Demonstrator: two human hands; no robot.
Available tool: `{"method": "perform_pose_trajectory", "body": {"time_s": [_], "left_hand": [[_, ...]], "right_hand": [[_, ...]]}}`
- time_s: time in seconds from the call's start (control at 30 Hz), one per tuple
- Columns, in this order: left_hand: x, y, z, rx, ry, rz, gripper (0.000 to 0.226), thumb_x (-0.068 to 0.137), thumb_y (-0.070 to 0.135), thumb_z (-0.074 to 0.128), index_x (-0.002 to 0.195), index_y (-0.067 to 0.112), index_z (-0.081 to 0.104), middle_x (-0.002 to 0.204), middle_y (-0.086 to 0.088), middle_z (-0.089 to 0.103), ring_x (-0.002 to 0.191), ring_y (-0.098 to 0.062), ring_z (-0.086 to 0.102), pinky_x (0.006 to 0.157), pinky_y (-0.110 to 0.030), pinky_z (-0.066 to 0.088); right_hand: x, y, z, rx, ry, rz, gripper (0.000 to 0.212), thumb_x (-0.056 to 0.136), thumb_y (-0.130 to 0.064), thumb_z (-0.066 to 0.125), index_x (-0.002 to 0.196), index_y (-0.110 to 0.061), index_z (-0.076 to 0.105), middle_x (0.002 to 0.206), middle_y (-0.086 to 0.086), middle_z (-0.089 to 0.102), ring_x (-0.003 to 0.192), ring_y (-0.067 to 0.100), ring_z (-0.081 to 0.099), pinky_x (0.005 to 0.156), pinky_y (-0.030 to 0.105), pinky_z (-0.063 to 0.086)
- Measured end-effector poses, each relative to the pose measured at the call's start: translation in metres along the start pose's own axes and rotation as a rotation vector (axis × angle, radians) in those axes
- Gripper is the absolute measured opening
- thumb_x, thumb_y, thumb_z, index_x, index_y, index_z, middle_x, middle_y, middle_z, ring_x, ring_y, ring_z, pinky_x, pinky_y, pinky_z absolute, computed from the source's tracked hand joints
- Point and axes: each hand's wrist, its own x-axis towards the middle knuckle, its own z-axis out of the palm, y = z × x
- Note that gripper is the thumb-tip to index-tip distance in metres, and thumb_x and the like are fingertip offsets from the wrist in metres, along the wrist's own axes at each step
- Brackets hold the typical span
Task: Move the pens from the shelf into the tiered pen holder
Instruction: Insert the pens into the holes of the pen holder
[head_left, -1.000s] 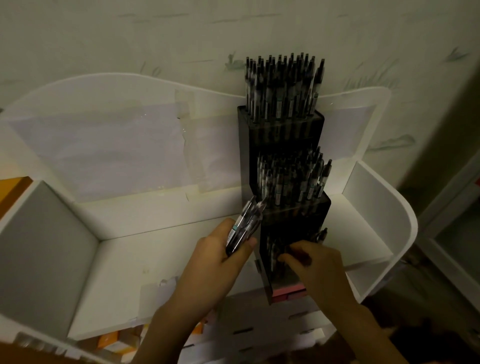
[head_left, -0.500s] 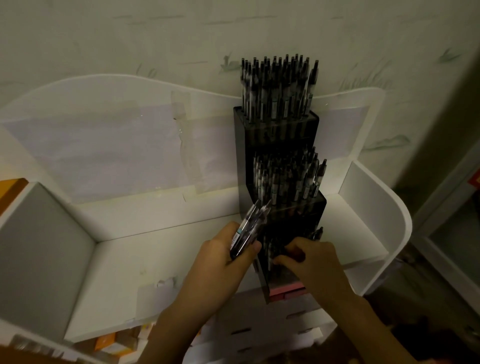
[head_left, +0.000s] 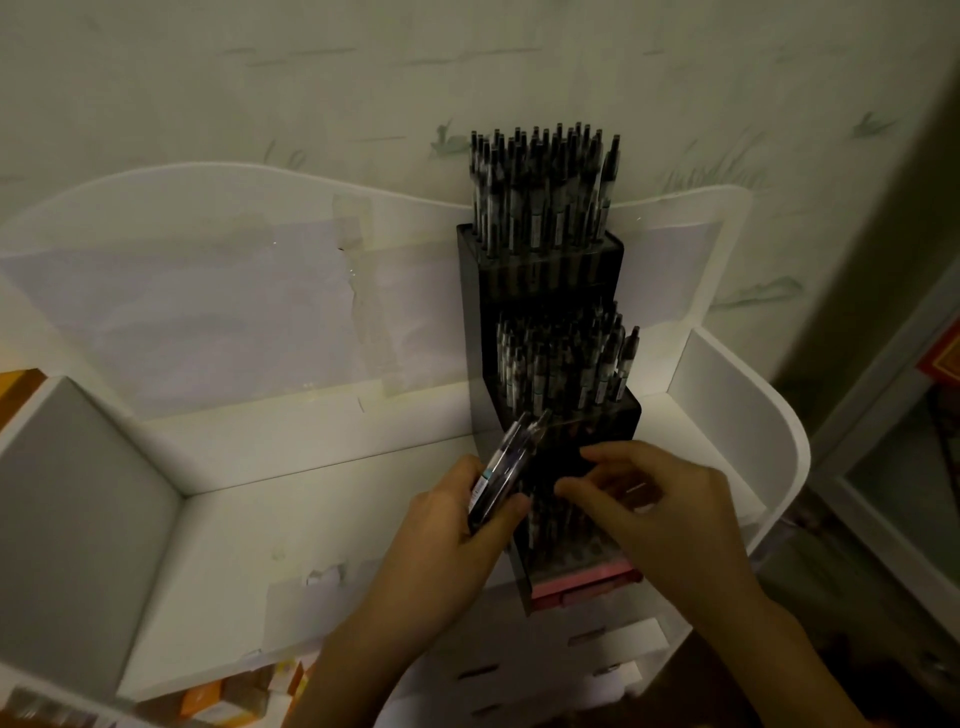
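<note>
Since half a second ago the right hand (head_left: 670, 512) has lifted a little at the front of the pen holder (head_left: 540, 270), its thumb and forefinger now spread more widely over the lowest tier; the left hand (head_left: 452, 525) has barely shifted and keeps its grip; the right hand's fingers are curled toward the pens standing in that bottom tier, but whether they pinch one I cannot tell in the dim light; the left hand grips a small bundle of pens (head_left: 501, 467), tilted up and to the right, their tips just beside the holder's left edge at the middle tier; the holder is black and stepped, standing upright on the white shelf (head_left: 234, 525) against its back panel; the top tier (head_left: 543, 187) and the middle tier (head_left: 566, 358) are both packed with upright pens; a pink strip (head_left: 582, 584) shows along the holder's base at the shelf's front edge; taped paper (head_left: 182, 317) covers the shelf's back panel to the left; orange boxes (head_left: 208, 696) lie below the shelf at lower left.
</note>
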Motion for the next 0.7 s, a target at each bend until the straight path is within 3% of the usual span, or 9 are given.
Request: {"method": "perform_pose_trajectory", "body": {"time_s": [0.17,0.3,0.4,0.57,0.7], "left_hand": [[-0.001,0.003,0.006,-0.005,-0.040,-0.001,0.012,0.093,0.037,0.060,0.092,0.027,0.054,0.067,0.005,0.057,0.055,-0.003,0.052,0.049,-0.017,0.039],[-0.001,0.004,0.008,0.009,-0.066,-0.002,0.016,0.092,0.040,0.059,0.097,0.025,0.054,0.073,0.003,0.061,0.060,-0.005,0.054,0.052,-0.021,0.042],[-0.003,0.007,0.008,0.003,-0.087,0.020,0.015,0.092,0.040,0.060,0.096,0.026,0.055,0.072,0.003,0.060,0.057,-0.004,0.052,0.051,-0.020,0.039],[-0.003,0.011,0.007,-0.070,-0.115,0.026,0.015,0.088,0.038,0.066,0.094,0.028,0.057,0.067,0.012,0.059,0.056,0.000,0.052,0.050,-0.014,0.037],[-0.002,0.002,0.000,-0.022,-0.088,0.026,0.016,0.091,0.035,0.063,0.084,0.024,0.054,0.059,0.013,0.053,0.052,-0.002,0.048,0.049,-0.016,0.034]], "right_hand": [[0.002,-0.039,0.000,0.350,-0.066,0.127,0.035,0.070,-0.046,0.068,0.099,-0.026,0.072,0.083,-0.009,0.074,0.074,0.009,0.070,0.066,0.019,0.057],[0.007,-0.045,-0.001,0.454,-0.107,0.211,0.018,0.083,-0.019,0.069,0.100,-0.021,0.072,0.080,-0.005,0.074,0.067,0.007,0.068,0.061,0.019,0.055],[0.009,-0.042,-0.006,0.442,-0.126,0.259,0.014,0.082,-0.020,0.069,0.095,-0.023,0.074,0.076,-0.004,0.073,0.062,0.011,0.064,0.064,0.020,0.055],[0.014,-0.041,-0.020,0.522,-0.078,0.287,0.019,0.071,-0.028,0.070,0.086,-0.018,0.075,0.081,0.002,0.075,0.069,0.016,0.068,0.066,0.022,0.057],[0.021,-0.045,-0.045,0.656,0.091,0.282,0.027,0.072,-0.022,0.066,0.092,-0.006,0.071,0.082,0.012,0.074,0.072,0.022,0.072,0.064,0.021,0.058]]}}
